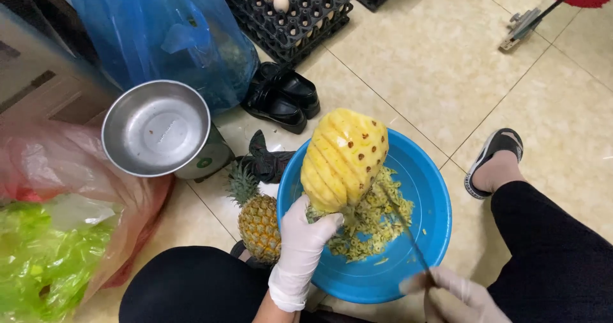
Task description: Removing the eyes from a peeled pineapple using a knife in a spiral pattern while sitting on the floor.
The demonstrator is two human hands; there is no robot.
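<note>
The work in hand looks like the eye-removal stage of trimming a peeled pineapple [345, 159]: its yellow flesh already carries slanted grooves on the left side, while brown eyes dot the right side. The fruit is held tilted over a blue basin [429, 233] that sits on the tiled floor [440, 55], with yellow-green trimmings [373, 224] heaped inside. The gloved left hand [301, 246] has its grip closed around the stub at the fruit's lower end, propping it up. The gloved right hand [456, 294] is closed on the handle of a thin knife [402, 224], whose blade runs up toward the base of the fruit; whether the edge touches the flesh I cannot tell. The next cut, I judge, calls for turning the fruit so the dotted side faces the blade and keeping the left fingers clear of it. An unpeeled pineapple [258, 224] lies just beside the basin, near a steel bowl [156, 128].
</note>
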